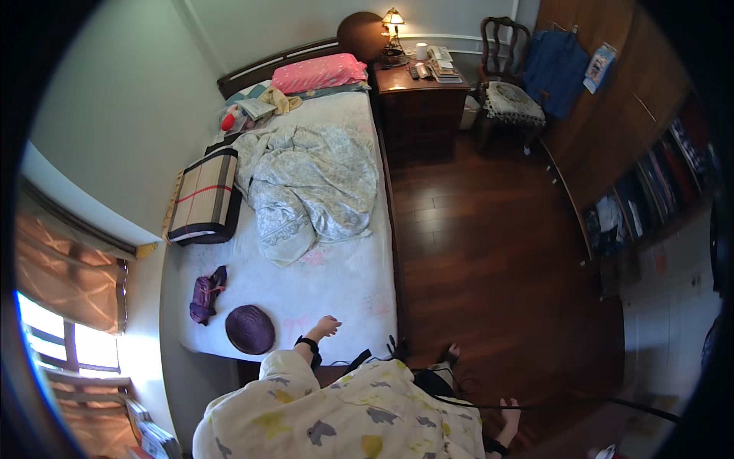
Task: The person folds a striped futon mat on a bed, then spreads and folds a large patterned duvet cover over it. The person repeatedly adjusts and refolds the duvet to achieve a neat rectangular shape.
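Note:
My left hand (pixel 327 327) hangs over the foot end of the bed (pixel 355 283), with a black band at its wrist. Its fingers look loosely apart and hold nothing. Nearest to it on the white sheet lies a round, dark purple woven hat or cushion (pixel 250 330). Beyond that rests a bunched purple cloth item (pixel 205 297). Low at the right, my right hand (pixel 511 411) is out over the wooden floor, fingers apart and holding nothing; it also wears a black band. A loose cream cloth (pixel 336 413) with grey birds and yellow shapes covers my body and upper arms.
A crumpled pale quilt (pixel 313 183), a pink pillow (pixel 319 73) and a striped, dark-edged cushion (pixel 206 197) lie on the bed. Behind stand a wooden nightstand (pixel 420 96) with a lit lamp (pixel 392 18) and a chair (pixel 514 99). A black cable (pixel 589 401) crosses at right.

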Demonstrator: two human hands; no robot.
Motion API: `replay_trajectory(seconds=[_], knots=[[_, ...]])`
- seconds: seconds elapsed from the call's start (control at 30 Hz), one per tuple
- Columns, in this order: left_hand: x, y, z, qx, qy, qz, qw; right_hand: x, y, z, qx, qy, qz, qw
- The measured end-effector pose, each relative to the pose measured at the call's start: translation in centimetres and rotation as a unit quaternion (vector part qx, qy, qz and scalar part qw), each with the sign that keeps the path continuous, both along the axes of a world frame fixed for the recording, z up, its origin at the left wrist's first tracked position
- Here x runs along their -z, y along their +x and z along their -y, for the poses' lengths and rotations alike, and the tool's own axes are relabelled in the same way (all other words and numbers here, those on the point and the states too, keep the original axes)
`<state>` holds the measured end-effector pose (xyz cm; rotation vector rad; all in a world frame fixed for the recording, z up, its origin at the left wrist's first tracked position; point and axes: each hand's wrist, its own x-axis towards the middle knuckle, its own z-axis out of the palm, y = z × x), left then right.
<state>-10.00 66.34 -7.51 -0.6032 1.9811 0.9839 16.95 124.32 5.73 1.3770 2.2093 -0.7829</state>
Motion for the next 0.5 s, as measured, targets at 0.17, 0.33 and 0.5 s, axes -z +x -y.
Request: replay_trajectory(seconds=[0.17, 0.33, 0.5], knots=[[4.0, 0.4, -3.9, -0.146, -0.054, -0.007, 0.988, 2.9, -13.5, -12.2, -0.104, -0.064, 0.038, 0.992], [-1.3, 2.7, -14.4, -0.171, -0.044, 0.092, 0.980, 1.4, -30.4, -23.4, -0.282, -0.022, 0.007, 0.959], [-6.5, 1.8, -20.4, -0.301, 0.017, 0.029, 0.953, -1.2, -47.2, -26.3, -0.404, 0.018, -0.002, 0.915]])
